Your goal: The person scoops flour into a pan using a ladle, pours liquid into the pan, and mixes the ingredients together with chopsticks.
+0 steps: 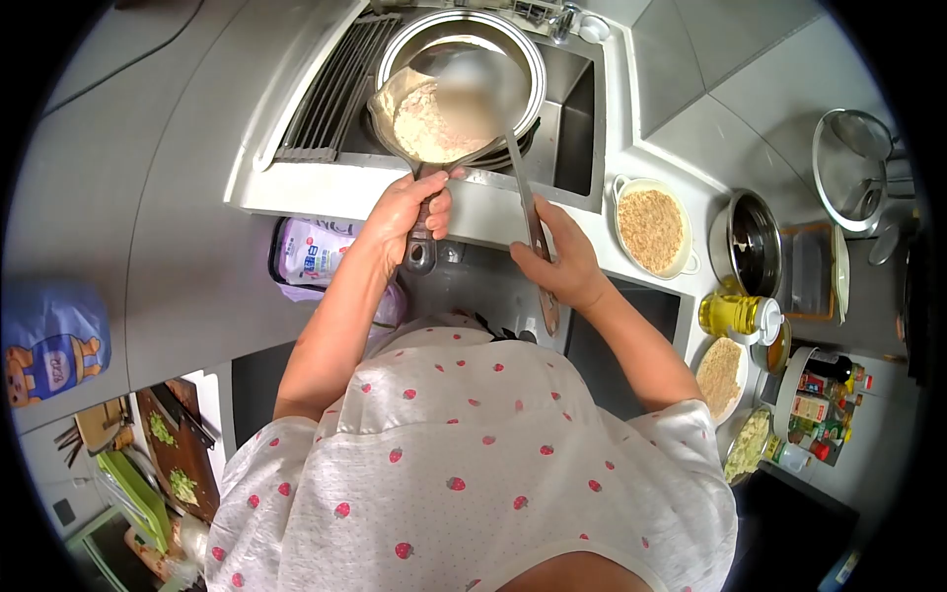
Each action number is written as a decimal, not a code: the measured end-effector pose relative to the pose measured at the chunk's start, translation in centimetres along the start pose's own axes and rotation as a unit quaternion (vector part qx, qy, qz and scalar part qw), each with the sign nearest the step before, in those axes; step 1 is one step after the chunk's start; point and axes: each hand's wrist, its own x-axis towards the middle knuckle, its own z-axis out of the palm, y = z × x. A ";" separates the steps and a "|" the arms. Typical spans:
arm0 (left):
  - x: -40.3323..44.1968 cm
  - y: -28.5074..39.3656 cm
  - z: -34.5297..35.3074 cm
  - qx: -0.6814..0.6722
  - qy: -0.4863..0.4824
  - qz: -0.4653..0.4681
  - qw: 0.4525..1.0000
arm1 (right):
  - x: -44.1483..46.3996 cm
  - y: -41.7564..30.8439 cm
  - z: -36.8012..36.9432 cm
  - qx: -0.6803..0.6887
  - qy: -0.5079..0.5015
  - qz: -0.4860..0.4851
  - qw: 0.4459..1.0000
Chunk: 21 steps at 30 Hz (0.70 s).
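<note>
My left hand [412, 212] is wrapped round the handle of a small pan [378, 116] with a pouring lip. Pale, crumbly food [430, 123] lies in the pan, which is above the sink and overlaps a large steel bowl [538, 74]. In my right hand [564, 255] is a long-handled utensil [525, 187], its metal shaft reaching up toward the pan's right side. The utensil's head is lost in a blur, so I cannot tell its kind.
On the right counter are a white dish of brown crumbs [651, 229], a dark-bottomed steel pot [747, 242], an oil bottle [732, 316] and a second crumb dish [722, 378]. A black rack [335, 89] covers the sink's left side. A cutting board [182, 444] lies lower left.
</note>
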 end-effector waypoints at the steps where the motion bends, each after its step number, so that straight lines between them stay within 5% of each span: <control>1: -0.2 -0.1 -0.3 -0.011 0.000 -0.001 1.000 | 0.0 -0.3 0.1 0.003 0.000 -0.003 1.000; 3: -0.7 -0.1 -0.7 -0.023 0.001 0.000 1.000 | 0.1 -1.3 0.2 0.171 -0.117 0.314 0.927; 4: -1.1 -0.1 -0.8 -0.025 0.006 0.006 1.000 | -0.3 -1.0 0.6 0.173 -0.119 0.312 0.927; 6: -1.7 0.1 -1.3 -0.029 0.016 0.015 0.999 | -0.5 -0.3 1.5 0.071 -0.115 0.099 0.986; 7: -2.0 0.1 -1.8 -0.026 0.015 0.018 0.999 | 0.1 -0.9 1.4 0.075 -0.117 0.096 0.986; 9: -2.6 -0.1 -2.8 -0.026 0.017 0.019 0.999 | 1.5 -2.6 0.7 0.170 -0.087 0.303 0.934; 10: -2.7 -0.3 -3.4 0.000 0.025 0.015 1.000 | 1.8 -2.7 0.9 0.170 -0.089 0.302 0.934; 12: -3.0 -0.8 -4.7 0.017 0.034 0.000 0.999 | 2.7 -2.5 1.3 0.040 -0.001 0.066 0.997; 13: -3.2 -1.0 -5.3 0.015 0.033 0.002 0.999 | 3.4 -2.8 1.6 0.039 -0.002 0.063 0.997; 15: -3.8 -1.3 -6.4 0.021 0.039 0.002 0.999 | 5.2 -3.9 2.0 0.289 0.156 0.180 0.927; 17: -4.0 -1.6 -7.5 0.008 0.040 -0.007 0.999 | 6.7 -4.5 1.7 0.301 0.157 0.245 0.908; 19: -4.2 -2.0 -8.4 0.005 0.047 -0.007 0.999 | 8.0 -4.4 1.8 0.437 0.221 0.381 0.784; 21: -4.4 -1.9 -9.3 -0.002 0.041 -0.009 0.999 | 8.5 -4.3 2.0 0.432 0.227 0.391 0.781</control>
